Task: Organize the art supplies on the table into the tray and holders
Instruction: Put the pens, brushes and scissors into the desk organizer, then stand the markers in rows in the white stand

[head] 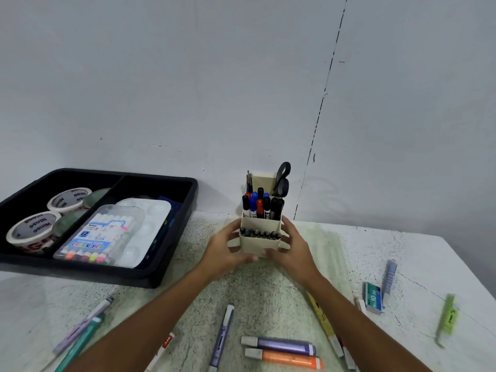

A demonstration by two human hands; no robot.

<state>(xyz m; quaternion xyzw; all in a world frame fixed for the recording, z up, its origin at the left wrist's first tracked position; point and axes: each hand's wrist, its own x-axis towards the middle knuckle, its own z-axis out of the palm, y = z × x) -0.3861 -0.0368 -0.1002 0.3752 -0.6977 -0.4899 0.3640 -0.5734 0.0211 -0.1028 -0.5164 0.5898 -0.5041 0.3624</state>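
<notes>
L hand (224, 247) + R hand (294, 245) both curled round the holder (259, 238), one per side, thumbs at its front base. Holder upright on counter (402, 253), centred straight ahead, markers + scissors (282, 181) standing in rear cells, small pens in front cell.

Loose stock lies behind the hands, toward the body: purple marker (279, 344) and orange marker (284, 360), long axes running L-R, nearer R hand. Pen (221, 336) nearly fore-aft, between the arms. Tray (171, 264) to L, holds tape rolls, pen set.

Hidden: holder's lower front corners under fingers; items at bottom edge cut off; green clip-like item far R blurred.
</notes>
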